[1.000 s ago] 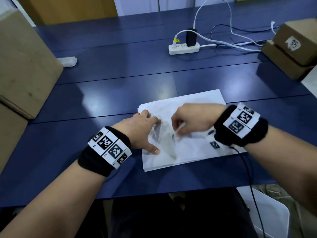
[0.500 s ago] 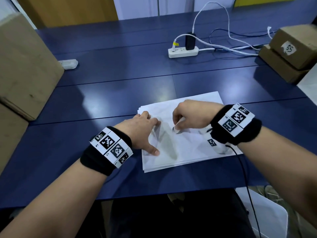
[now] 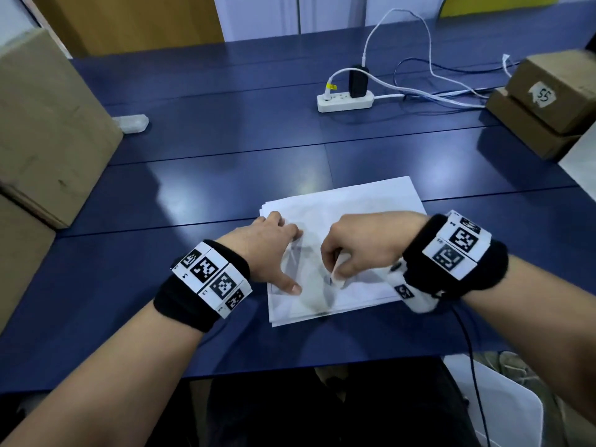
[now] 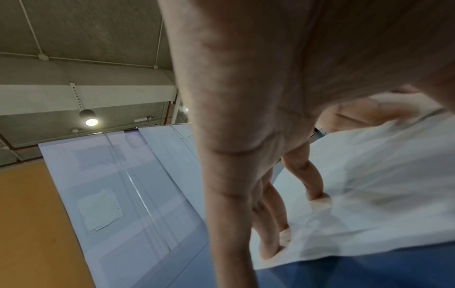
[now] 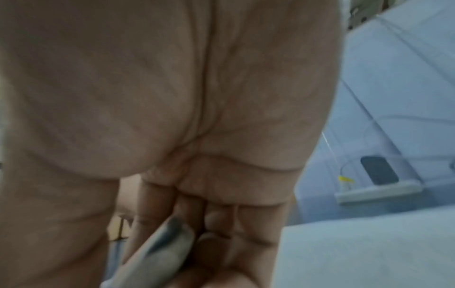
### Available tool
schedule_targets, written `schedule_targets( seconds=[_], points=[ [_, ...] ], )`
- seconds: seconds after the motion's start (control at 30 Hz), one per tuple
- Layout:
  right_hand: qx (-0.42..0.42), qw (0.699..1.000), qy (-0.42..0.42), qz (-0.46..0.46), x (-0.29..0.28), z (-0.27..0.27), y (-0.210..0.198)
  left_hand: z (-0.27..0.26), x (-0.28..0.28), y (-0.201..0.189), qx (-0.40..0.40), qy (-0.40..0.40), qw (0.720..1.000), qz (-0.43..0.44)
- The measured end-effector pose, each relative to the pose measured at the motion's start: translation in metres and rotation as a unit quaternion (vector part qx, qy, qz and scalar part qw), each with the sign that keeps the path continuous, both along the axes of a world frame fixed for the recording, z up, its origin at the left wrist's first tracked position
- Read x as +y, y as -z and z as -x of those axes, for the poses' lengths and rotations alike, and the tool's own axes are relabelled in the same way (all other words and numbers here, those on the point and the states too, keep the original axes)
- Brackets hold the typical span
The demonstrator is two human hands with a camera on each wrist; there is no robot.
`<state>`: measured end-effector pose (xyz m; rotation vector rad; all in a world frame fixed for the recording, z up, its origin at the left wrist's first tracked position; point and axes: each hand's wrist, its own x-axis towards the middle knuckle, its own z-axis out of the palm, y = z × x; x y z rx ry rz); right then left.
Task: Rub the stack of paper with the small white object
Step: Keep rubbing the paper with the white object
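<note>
While the stack of paper (image 3: 338, 201) is pinned flat on the blue table (image 3: 225, 150) by the spread, straight fingers of the left hand (image 3: 271, 250), the small white object (image 3: 338, 272) is pinched in the curled fingers of the right hand (image 3: 361, 246) and pressed to the top sheet, just right of the left thumb. Rubbing is judged under way over a grey smudge. Another stroke across that smudge is called for next, with the left-hand hold kept firm so that the sheets are not buckled or dragged.

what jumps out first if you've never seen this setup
Two hands meet over a stack of paper near the blue table's front edge. The left hand presses it flat; the right hand pinches a small white eraser against a grey smudge. Both wrists wear black bands with checkered markers.
</note>
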<state>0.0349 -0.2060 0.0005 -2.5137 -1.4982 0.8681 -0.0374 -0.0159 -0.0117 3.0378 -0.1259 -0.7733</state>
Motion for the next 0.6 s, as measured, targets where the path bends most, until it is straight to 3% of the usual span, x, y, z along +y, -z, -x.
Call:
schedule_targets(
  seconds=[0.13,0.27,0.33,0.47,0.6],
  points=[
    [-0.066,0.993,0.096,-0.031,-0.004,-0.021,-0.001,-0.001,-0.001,0.0,-0.004,-0.001,1.0,0.0],
    [0.0,1.0,0.003,0.001,-0.003,0.001,-0.001,-0.001,0.0,0.001,-0.002,-0.002,1.0,0.001],
    [0.0,1.0,-0.005,0.006,-0.003,0.001,0.0,-0.001,0.0,0.0,-0.002,-0.002,1.0,0.001],
    [-0.057,0.993,0.104,-0.028,-0.007,-0.027,0.001,0.0,0.0,0.001,-0.003,-0.005,1.0,0.002],
    [0.02,1.0,-0.006,0.015,-0.004,-0.001,0.0,-0.001,0.0,0.002,-0.001,-0.004,1.0,0.0]
  ],
)
